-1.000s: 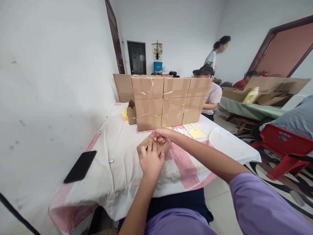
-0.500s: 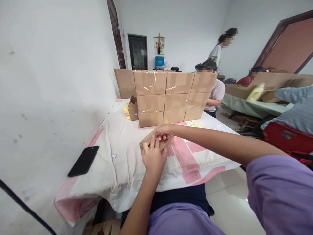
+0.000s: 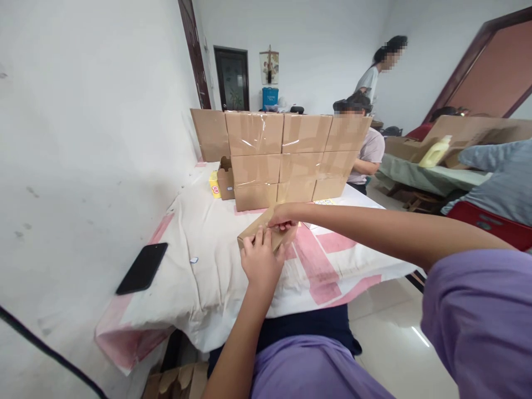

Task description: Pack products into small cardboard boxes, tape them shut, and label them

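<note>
A small brown cardboard box lies on the white and pink cloth of the table right in front of me. My left hand rests on its near side, fingers curled onto the top. My right hand reaches across from the right and pinches the box's far top edge with bent fingers. Both hands hold the box.
A wall of taped cardboard boxes stands at the table's far end, with a small open box and a yellow pack to its left. A black phone lies at the left. Other people sit and stand behind. A red chair is at the right.
My right hand has slid a little further along the box's top edge. The view has shifted slightly; the box stays in the same place on the cloth.
</note>
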`<state>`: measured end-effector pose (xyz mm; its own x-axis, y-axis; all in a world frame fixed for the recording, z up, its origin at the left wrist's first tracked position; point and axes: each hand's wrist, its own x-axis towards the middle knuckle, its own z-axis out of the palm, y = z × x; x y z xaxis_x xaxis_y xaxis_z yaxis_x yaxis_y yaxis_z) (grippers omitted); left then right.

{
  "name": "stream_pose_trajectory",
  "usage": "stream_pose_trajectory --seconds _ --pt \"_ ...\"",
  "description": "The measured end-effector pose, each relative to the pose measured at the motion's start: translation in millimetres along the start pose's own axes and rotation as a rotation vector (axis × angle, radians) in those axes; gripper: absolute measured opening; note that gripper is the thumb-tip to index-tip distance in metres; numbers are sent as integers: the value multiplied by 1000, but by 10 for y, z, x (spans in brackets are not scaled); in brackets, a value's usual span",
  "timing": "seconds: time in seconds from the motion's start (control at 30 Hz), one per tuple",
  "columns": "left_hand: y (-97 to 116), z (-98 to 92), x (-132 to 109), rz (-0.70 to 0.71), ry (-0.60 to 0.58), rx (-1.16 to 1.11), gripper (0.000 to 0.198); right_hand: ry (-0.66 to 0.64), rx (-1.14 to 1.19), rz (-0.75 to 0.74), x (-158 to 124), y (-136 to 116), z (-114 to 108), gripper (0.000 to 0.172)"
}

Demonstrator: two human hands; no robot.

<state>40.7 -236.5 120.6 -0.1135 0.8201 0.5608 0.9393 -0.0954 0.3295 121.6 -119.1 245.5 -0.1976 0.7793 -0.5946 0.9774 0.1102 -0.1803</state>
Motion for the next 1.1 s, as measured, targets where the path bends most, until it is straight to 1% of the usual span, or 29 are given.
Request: stream_pose_trajectory --seconds 0.1,0.17,0.27,0.33,0.4,0.47,0.5,0.53,0.57,0.63,0.7,0.77,0.87,0.97,1.03,1.1 --pt "-9 -9 -2 -8 3 -5 53 -1 -87 49 -52 34 -41 47" --pt "-7 -14 -3 -7 2 -10 52 2 -126 55 -84 97 -57 49" --pt "-5 -18 -3 -3 -7 -14 50 4 -160 40 -134 227 -62 47" --pt "-14 -20 -1 -1 -14 -16 49 28 -181 18 -180 300 -54 43" --pt "-32 -25 3 0 -19 -16 50 99 -209 -24 -235 335 -37 35" --pt "-54 -35 7 -2 -22 -12 51 219 -237 -96 -279 329 -7 21" --pt "-64 -42 9 -1 -24 -7 51 283 -248 -157 -289 315 15 21" --pt "-73 -49 10 5 -28 -1 51 332 -259 -234 -290 297 44 26" --pt "-80 -57 10 15 -36 7 52 364 -270 -317 -284 276 81 31" --pt "-86 -71 10 37 -56 19 53 396 -313 -434 -269 236 180 30" --pt "-86 -79 7 49 -71 26 53 429 -387 -441 -280 213 303 25" --pt "-92 -80 8 54 -79 26 52 459 -426 -381 -336 235 432 28" --pt "-139 -77 28 89 -74 4 50 469 -377 -340 -444 401 600 42" --pt "-247 -85 82 205 -57 -58 47 512 -276 -382 -503 682 740 50" --pt "-347 -95 135 308 -62 -108 47 554 -180 -436 -526 869 826 53" --pt "-462 -101 200 391 -83 -138 49 597 -44 -470 -554 1033 891 47"
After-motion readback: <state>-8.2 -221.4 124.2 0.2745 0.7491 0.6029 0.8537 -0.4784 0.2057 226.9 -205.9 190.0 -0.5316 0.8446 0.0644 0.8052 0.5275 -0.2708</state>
